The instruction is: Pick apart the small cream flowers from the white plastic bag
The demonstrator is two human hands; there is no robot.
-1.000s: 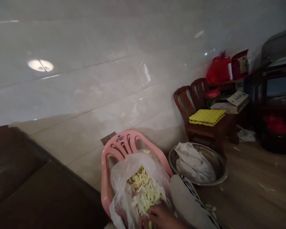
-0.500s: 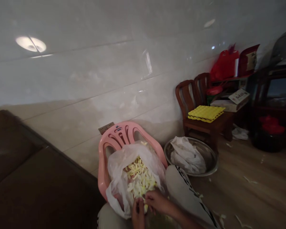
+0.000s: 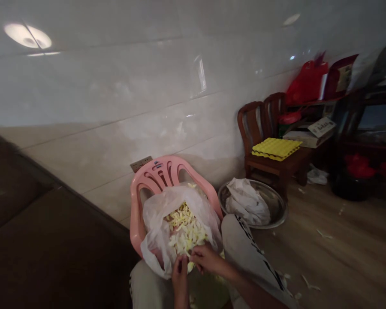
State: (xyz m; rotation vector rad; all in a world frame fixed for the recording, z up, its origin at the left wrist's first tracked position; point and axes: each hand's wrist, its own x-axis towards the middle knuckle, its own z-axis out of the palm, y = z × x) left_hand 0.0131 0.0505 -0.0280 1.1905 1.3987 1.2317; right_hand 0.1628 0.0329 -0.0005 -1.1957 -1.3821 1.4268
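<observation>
Pale yellow, petal-like pieces [image 3: 188, 234] lie heaped in an open white plastic bag [image 3: 156, 206]. The bag rests on the seat of a pink plastic chair [image 3: 135, 223] in front of my knees. At the bag's near edge, my left hand [image 3: 180, 270] is closed with thumb and fingers pinched together. Beside it on the right, my right hand [image 3: 206, 259] is also closed in a pinch, its fingertips almost meeting the left ones. Whatever lies between the fingers is too small to make out.
Right of my knee, a metal basin [image 3: 281, 221] holds a crumpled white bag [image 3: 247, 204]. Behind it, yellow egg trays [image 3: 276, 148] sit on a wooden chair [image 3: 249, 124]. Pale scraps [image 3: 309, 283] are scattered over the floor. A tiled wall [image 3: 141, 86] rises behind the pink chair.
The whole view has shifted slightly, so the chair, bag and basin appear a little higher and further left. Both hands remain close together in a pinch at the bag's near edge.
</observation>
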